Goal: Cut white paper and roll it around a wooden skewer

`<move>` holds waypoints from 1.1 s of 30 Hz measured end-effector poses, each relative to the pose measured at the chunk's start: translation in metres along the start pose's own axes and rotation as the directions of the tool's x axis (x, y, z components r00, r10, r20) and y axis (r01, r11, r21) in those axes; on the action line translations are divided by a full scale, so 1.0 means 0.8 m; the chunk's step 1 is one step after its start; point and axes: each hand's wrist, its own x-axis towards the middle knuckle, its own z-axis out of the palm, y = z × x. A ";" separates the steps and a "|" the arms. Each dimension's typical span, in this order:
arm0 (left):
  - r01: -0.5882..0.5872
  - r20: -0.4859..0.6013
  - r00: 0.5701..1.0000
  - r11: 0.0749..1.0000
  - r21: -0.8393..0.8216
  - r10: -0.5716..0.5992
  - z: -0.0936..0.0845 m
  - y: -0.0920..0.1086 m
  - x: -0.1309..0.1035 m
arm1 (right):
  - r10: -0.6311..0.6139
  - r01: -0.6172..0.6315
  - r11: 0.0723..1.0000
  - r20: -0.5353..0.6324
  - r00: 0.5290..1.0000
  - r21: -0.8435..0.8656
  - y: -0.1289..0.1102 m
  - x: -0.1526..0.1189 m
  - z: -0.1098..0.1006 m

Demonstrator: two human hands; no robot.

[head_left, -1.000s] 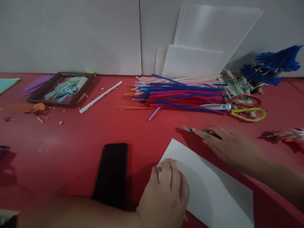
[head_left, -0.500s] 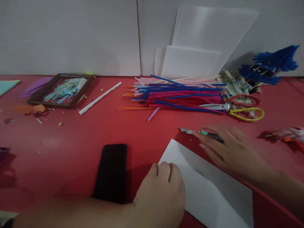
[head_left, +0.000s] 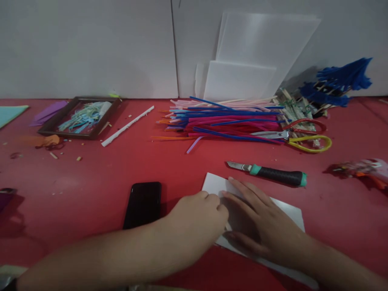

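A white board (head_left: 287,211) lies slanted on the red table. My left hand (head_left: 201,222) is closed over its left part, knuckles up; a small pale tip shows beside the fingers, and what the hand holds is too hidden to name. Flat on the board, my right hand (head_left: 263,222) has its fingers spread, close to my left hand. The utility knife (head_left: 275,174), black and green with its blade out, rests on the table just beyond the board, untouched.
A black phone (head_left: 143,205) lies left of my left hand. Farther back are coloured pipe cleaners (head_left: 224,119), scissors (head_left: 312,143), a white stick (head_left: 129,126) and a brown frame (head_left: 81,117). White sheets (head_left: 239,81) lean on the wall.
My right hand has left the knife and moved left onto the board. The knife now lies free. My left hand has shifted slightly up, and the board sits a little differently.
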 end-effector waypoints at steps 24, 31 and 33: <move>0.032 -0.071 0.995 0.911 -0.411 -0.067 -0.008 -0.108 0.000 | 0.005 -0.083 0.927 0.209 0.978 0.365 -0.002 0.057 -0.038; 0.093 -0.032 0.994 0.950 -0.298 -0.107 -0.008 -0.094 -0.002 | 0.004 -0.050 0.954 0.156 0.988 0.294 0.004 0.053 -0.051; 0.102 -0.044 0.992 0.954 -0.281 -0.120 -0.011 -0.092 -0.005 | 0.010 -0.049 0.963 0.146 0.989 0.264 0.007 0.048 -0.053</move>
